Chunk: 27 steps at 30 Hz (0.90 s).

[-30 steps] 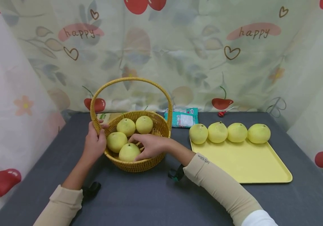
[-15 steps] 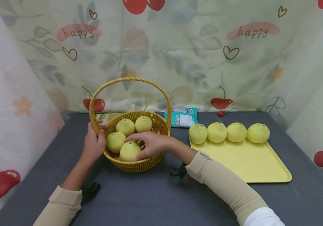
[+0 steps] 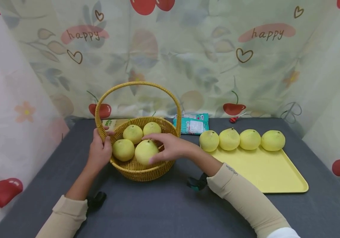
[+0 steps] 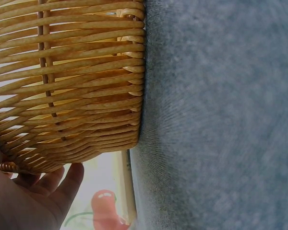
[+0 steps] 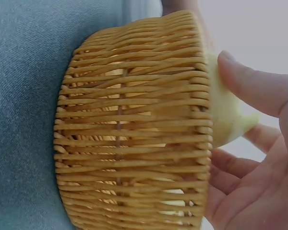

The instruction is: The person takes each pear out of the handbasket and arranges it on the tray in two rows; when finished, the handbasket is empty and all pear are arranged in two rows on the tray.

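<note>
My left hand [image 3: 100, 149] grips the wicker basket [image 3: 144, 174] at its left side, where the handle meets the rim. Inside the basket my right hand [image 3: 173, 146] holds a round, pale yellow-green fruit [image 3: 146, 152] with a short stem, its thumb on the near side and its fingers on the far side. In the right wrist view the held fruit [image 5: 223, 115] rises past the basket rim, between thumb and fingers. Three more such fruits lie in the basket: one at the left [image 3: 123, 150] and two behind. The left wrist view shows the basket's woven side [image 4: 86, 96].
A yellow tray [image 3: 265, 172] lies at the right with several similar fruits [image 3: 249, 139] in a row along its back edge. Behind the basket are a teal packet [image 3: 194, 124] and a flat package [image 3: 114, 123]. A red lollipop [image 3: 233, 120] lies near the back curtain.
My right hand has lifted the front fruit and moved it up and to the right within the basket, away from the left fruit. The left hand keeps its grip on the basket.
</note>
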{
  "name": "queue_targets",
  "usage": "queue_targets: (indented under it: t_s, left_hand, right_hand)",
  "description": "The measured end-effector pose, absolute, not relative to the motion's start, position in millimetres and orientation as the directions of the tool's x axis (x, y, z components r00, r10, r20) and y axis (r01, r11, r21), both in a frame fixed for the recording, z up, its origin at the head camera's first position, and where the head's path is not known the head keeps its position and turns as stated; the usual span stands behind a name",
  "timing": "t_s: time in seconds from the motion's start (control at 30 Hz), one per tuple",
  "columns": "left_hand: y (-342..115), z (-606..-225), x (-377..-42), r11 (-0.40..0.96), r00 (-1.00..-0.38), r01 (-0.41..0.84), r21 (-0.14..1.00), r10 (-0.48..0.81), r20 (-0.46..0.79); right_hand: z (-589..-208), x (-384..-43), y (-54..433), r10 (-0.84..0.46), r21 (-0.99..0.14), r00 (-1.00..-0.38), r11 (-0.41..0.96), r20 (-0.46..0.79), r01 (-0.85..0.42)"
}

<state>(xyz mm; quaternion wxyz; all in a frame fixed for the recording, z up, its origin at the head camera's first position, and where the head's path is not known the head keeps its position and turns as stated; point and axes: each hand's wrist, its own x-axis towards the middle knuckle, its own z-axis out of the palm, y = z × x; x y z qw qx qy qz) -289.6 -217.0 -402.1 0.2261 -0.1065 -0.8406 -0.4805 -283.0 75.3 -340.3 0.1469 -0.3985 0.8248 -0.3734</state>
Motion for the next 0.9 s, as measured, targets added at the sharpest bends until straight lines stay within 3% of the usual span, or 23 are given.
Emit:
queue_targets:
  t_s: [0.43, 0.9]
  left_hand:
    - [-214, -399, -287, 0.522, -0.876, 0.391, 0.758, -0.041, 0.48]
    - [-215, -400, -289, 0.52, -0.878, 0.39, 0.76, -0.04, 0.478]
  right_hand:
    - [-321, -268, 116, -0.703, -0.772, -0.702, 0.38, 0.118, -0.509]
    - [-324, -248, 149, -0.679, -0.79, -0.706, 0.314, 0.201, -0.527]
